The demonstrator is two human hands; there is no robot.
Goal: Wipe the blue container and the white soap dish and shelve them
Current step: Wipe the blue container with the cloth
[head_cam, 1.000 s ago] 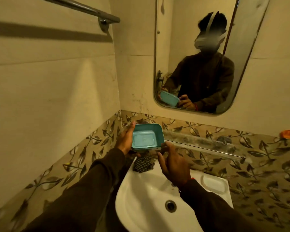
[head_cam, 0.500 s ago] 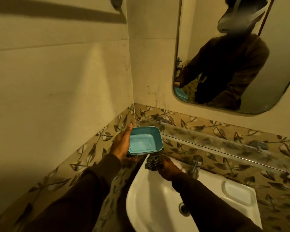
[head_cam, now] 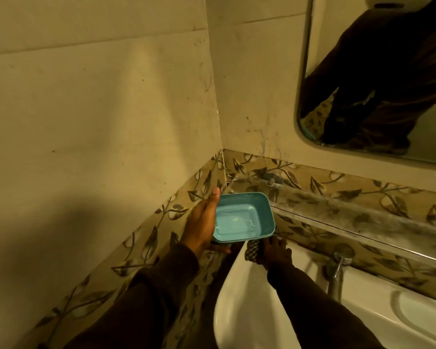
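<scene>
Blue container (head_cam: pixel 243 217) open side up, gripped at its left edge by left hand (head_cam: pixel 202 224) | right hand (head_cam: pixel 275 255) just below, fingers closed on checked cloth (head_cam: pixel 253 251) over white basin (head_cam: pixel 239 311) | glass shelf (head_cam: pixel 350 210) behind, tap (head_cam: pixel 339 268) right, mirror (head_cam: pixel 378 71) above | no writing legible

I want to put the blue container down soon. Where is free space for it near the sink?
The glass shelf looks bare from the blue container rightward. The sink bowl is empty below the right hand. It is crowded at the shelf's left end: left hand, container, cloth, and tap nearby.
</scene>
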